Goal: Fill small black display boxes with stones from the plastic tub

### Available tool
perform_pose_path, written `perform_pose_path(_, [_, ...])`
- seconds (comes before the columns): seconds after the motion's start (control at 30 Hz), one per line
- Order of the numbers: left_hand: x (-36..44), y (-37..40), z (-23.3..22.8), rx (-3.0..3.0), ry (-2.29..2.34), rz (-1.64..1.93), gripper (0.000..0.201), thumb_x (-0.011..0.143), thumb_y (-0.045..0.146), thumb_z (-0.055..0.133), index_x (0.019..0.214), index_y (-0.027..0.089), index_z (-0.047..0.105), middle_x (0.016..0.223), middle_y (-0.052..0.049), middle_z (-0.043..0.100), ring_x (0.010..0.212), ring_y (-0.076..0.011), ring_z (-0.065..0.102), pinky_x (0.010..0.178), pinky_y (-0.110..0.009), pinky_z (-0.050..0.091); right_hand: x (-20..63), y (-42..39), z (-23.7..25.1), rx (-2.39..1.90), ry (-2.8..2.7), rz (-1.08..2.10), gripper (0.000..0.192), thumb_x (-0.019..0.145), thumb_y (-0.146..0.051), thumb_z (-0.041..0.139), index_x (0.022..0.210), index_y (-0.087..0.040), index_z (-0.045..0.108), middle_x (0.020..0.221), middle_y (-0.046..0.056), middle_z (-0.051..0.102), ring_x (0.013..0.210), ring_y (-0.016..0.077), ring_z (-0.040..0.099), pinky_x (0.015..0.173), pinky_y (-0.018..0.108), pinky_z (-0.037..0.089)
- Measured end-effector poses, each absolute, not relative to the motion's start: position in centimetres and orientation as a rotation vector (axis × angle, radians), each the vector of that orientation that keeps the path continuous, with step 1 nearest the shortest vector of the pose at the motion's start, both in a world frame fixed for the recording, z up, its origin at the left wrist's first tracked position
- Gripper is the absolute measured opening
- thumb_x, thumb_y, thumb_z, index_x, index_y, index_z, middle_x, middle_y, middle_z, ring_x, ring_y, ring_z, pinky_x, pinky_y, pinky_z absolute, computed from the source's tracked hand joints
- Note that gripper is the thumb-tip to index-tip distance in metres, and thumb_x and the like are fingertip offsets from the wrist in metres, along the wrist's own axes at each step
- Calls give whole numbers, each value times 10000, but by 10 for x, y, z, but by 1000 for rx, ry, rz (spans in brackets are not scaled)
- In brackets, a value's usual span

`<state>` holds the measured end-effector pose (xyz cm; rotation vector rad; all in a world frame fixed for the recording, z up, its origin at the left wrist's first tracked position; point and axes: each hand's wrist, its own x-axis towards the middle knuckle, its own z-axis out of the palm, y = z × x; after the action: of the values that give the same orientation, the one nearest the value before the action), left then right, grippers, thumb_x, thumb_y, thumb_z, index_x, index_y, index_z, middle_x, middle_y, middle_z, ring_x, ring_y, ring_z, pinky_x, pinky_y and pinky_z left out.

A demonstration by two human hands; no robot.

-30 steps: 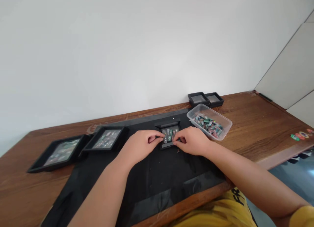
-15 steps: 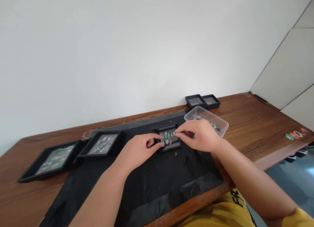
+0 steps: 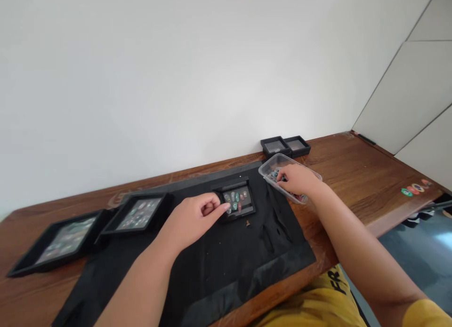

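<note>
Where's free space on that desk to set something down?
Bare black felt mat in front of the small black stone tray; bare brown wooden desk right of the clear plastic tub. Crowded: left hand at the tray, right hand in the tub.

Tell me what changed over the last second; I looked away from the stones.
The right hand left the small black tray and moved right into the clear plastic tub of stones; whether it grips one is hidden. The left hand stayed at the tray's left edge. The two filled trays stayed where they were.
</note>
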<state>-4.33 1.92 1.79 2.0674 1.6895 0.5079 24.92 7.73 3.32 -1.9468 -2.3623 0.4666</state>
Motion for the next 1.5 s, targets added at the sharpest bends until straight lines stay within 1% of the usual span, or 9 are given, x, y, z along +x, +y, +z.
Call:
perform_pose_path(0.13, [-42,18,20,2063,1699,490,460,829,642,514,632,231,570,539,33,478,519,-138,406,524,-269,300,250,75,36,-1965,-2375,464,117,880,-292,697,890,-222,790,955,79,778,889,238,685,699,301,430])
perform_pose_path(0.3, [-42,18,21,2072,1700,500,435,841,627,510,694,241,647,533,37,469,516,-141,401,525,-274,285,249,70,41,-1971,-2395,527,94,867,-214,676,886,-218,768,894,62,769,812,217,666,665,301,390])
perform_pose_path(0.5, [-42,17,21,2053,1738,476,433,846,626,499,774,255,710,531,39,452,515,-150,404,529,-286,273,248,68,41,-2014,-2373,473,157,879,-260,677,1010,-222,754,980,71,769,900,242,671,686,305,380])
perform_pose_path(0.63, [-42,17,22,2052,1732,474,432,841,618,498,808,258,735,531,38,461,512,-152,411,530,-289,279,248,69,40,-2047,-2388,507,112,906,-273,657,917,-212,750,985,84,776,890,243,677,685,313,378])
perform_pose_path(0.8, [-41,17,22,2039,1747,466,432,834,612,499,838,260,750,543,36,496,514,-155,434,529,-286,293,246,65,45,-2057,-2402,552,131,921,-267,635,974,-214,742,757,45,742,680,195,661,657,298,385])
perform_pose_path(0.87, [-41,17,22,2037,1764,477,432,833,608,497,866,260,752,553,37,506,515,-155,438,534,-285,301,246,64,47,-2077,-2390,579,144,916,-273,640,1003,-219,741,733,30,732,648,182,656,659,288,398])
perform_pose_path(1.1, [-39,16,23,2022,1770,479,436,821,603,489,885,259,749,582,36,521,528,-156,456,554,-287,319,244,65,45,-2057,-2425,429,212,919,-210,590,1051,-215,755,1096,95,769,1004,254,693,782,308,455])
perform_pose_path(1.27, [-39,16,23,2017,1763,487,456,822,616,485,914,257,751,599,34,523,541,-160,474,564,-286,335,245,67,41,-2041,-2430,407,182,900,-272,629,1023,-233,757,1025,77,775,934,252,695,765,314,442])
perform_pose_path(1.5, [-39,16,22,2031,1758,495,454,822,615,485,901,257,752,590,34,521,529,-157,467,553,-282,332,243,68,38,-1997,-2469,408,187,919,-207,577,950,-223,760,986,70,777,908,238,685,730,304,414])
